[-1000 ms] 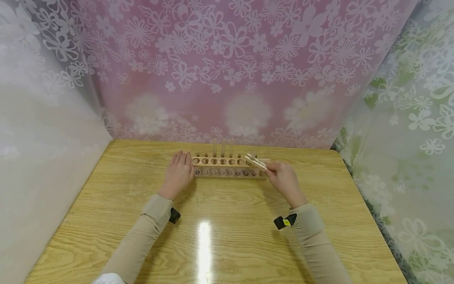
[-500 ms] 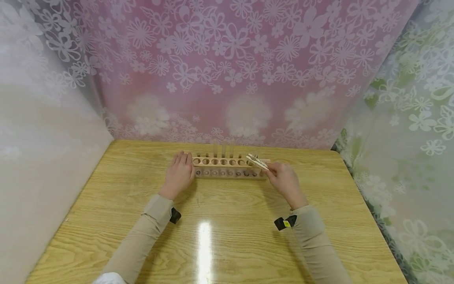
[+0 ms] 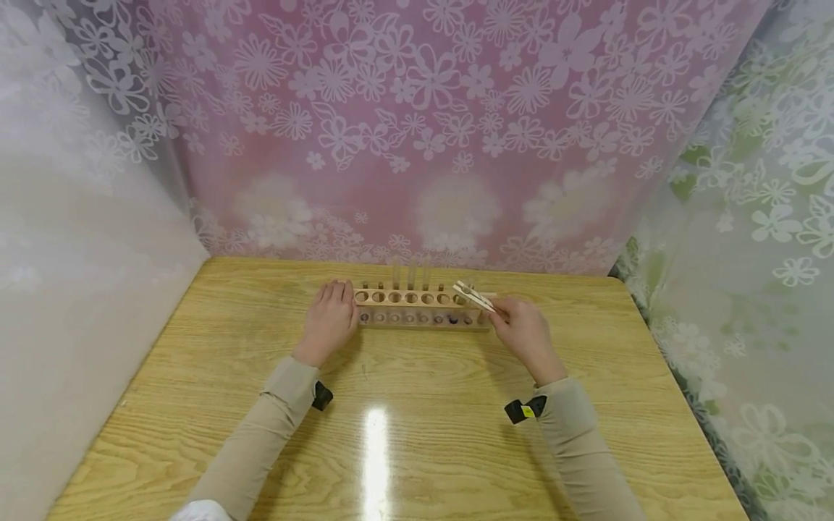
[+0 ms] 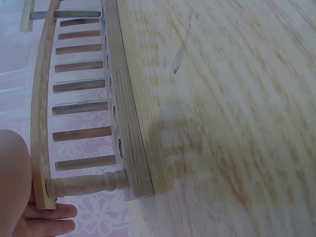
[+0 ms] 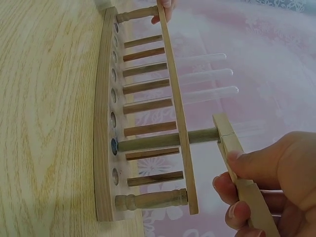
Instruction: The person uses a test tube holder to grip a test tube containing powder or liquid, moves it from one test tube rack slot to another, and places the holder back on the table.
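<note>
A wooden test tube rack (image 3: 391, 298) stands at the back of the table, with a row of round holes in its top bar. At its left end my left hand (image 3: 329, 318) grips the top bar, fingers showing under the bar's end in the left wrist view. My right hand (image 3: 523, 333) holds a wooden test tube clamp (image 3: 476, 297) by its handle. The clamp's jaws are around a test tube (image 5: 168, 141) near its top. That tube passes through the top bar, and its lower end meets a base hole showing dark blue. Whether it bears on the base I cannot tell.
Three clear test tubes (image 5: 202, 77) stand upside down at the rack's back, rounded ends up, over wooden pegs (image 5: 150, 129). The light wooden table (image 3: 417, 383) has a bright reflection in front. A pink floral curtain (image 3: 417, 145) hangs close behind the rack.
Both hands and the rack keep nearly the same places. The base spot below the clamp looks bluer and slightly fuller than before.
</note>
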The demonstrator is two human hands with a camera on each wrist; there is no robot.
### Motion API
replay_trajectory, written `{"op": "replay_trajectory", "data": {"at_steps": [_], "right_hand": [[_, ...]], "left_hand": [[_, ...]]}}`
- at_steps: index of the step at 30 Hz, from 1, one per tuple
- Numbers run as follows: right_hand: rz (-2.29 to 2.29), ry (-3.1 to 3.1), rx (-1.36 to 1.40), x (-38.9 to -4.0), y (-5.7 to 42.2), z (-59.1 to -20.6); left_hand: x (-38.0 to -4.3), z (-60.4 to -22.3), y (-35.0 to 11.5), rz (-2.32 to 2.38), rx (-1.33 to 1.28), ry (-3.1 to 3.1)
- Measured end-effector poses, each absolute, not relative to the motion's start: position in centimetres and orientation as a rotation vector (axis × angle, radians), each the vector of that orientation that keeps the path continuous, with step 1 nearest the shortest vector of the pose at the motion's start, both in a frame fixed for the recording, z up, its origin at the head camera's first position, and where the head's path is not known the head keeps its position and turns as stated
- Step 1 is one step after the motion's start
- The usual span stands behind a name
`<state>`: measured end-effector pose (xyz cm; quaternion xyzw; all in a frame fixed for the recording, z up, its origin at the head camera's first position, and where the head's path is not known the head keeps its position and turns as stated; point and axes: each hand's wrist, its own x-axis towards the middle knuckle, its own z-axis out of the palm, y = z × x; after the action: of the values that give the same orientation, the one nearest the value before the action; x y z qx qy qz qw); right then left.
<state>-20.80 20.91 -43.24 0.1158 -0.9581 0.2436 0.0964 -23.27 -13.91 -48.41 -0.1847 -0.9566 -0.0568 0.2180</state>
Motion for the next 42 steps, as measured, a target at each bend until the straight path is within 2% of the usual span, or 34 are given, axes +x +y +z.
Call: {"op": "replay_trajectory", "data": {"at_steps": [42], "right_hand": [[0.698,-2.612,0.456,-19.6,21.4,-39.2]], "left_hand": [[-23.5,-48.9,-13.8,-0.168,-0.515,-2.659]]}}
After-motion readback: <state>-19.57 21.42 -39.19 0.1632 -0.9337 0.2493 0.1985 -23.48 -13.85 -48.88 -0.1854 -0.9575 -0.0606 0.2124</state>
